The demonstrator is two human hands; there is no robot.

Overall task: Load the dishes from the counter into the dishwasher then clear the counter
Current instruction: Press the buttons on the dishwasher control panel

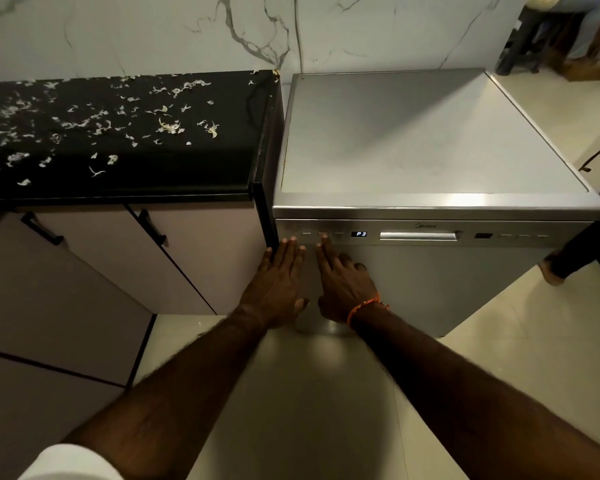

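Stainless dishwasher (430, 278) stands shut before my flat, empty left hand (278, 282). My right hand (340, 285), forefinger extended, holds nothing. Risk: fingertip slips onto neighbouring button, wrong programme. Scraps (101, 123) litter counter (187, 174) leftward.

White veined marble wall (153, 32), pale glossy floor tiles (499, 341), beige cabinet doors (94, 271) with black handles (42, 230).

A marble wall (153, 32) rises behind. Pale cabinet doors (94, 271) with black handles (42, 229) stand at the left, above a light tiled floor (499, 341). At the right edge a person's leg (582, 251) shows, and dark furniture (523, 39) fills the far right corner.
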